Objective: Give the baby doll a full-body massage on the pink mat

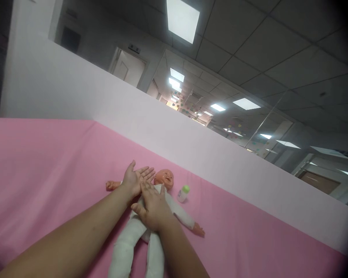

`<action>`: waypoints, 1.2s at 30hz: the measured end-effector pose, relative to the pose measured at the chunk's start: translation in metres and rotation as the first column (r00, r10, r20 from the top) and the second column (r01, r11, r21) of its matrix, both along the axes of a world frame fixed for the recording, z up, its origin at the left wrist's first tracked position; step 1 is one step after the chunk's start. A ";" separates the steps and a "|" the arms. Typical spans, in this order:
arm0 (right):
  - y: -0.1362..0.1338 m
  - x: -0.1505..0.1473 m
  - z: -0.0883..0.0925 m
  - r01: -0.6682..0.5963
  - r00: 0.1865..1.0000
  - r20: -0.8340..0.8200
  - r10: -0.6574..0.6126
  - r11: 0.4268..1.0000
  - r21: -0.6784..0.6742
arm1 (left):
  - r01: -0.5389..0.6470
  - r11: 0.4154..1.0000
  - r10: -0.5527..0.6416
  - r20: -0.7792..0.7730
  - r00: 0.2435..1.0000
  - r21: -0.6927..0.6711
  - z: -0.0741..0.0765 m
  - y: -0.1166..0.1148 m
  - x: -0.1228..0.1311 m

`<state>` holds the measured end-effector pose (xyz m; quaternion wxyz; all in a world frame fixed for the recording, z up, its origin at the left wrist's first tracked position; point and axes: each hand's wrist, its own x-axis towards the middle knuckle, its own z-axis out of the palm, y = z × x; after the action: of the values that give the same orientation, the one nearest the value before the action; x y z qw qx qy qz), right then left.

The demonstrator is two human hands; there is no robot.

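A baby doll [124, 241] with a white cloth body lies face up, its head toward the wall and its arms spread. Above its chest, my left hand [136, 180] is turned palm up with the fingers apart, beside the doll's head. My right hand [154, 206] is palm down over the doll's chest, fingers spread, its fingertips at my left palm. Neither hand holds anything. A small white bottle [183, 194] with a green cap stands to the right of the doll's head.
Pink cloth [234, 239] covers the surface under the doll. A low white wall [174, 143] runs along the far side. Beyond it are glass panels, doorways and a ceiling with lit panels.
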<state>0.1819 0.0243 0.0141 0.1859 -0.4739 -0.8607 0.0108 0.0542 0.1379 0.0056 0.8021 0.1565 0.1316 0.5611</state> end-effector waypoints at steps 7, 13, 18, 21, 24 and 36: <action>-0.013 -0.012 0.003 -0.104 0.994 0.012 0.104 0.994 0.023 | 0.105 0.992 -0.107 0.026 0.994 0.068 -0.003 -0.006 0.008; -0.005 -0.007 -0.003 0.020 1.000 -0.020 -0.018 0.995 0.096 | 0.260 0.961 -0.265 0.045 0.963 0.089 -0.001 -0.025 0.030; 0.005 0.000 -0.010 0.144 0.989 -0.052 -0.139 0.985 0.099 | 0.334 0.940 -0.338 0.043 0.940 0.069 0.002 -0.030 0.036; 0.009 0.003 -0.011 0.171 0.985 -0.046 -0.167 0.983 0.073 | 0.302 0.952 -0.304 0.049 0.951 0.047 0.003 -0.027 0.031; 0.010 0.004 -0.009 0.160 0.987 -0.040 -0.157 0.985 0.064 | 0.194 0.981 -0.195 0.032 0.980 0.019 0.002 -0.017 0.020; -0.016 -0.009 0.006 -0.130 0.991 -0.028 0.129 0.992 -0.006 | 0.037 0.996 -0.043 0.081 0.996 0.079 -0.007 0.005 0.005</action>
<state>0.1728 0.0079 0.0204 0.1950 -0.4175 -0.8869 0.0326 0.0592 0.1425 -0.0016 0.8113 0.1667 0.0733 0.5556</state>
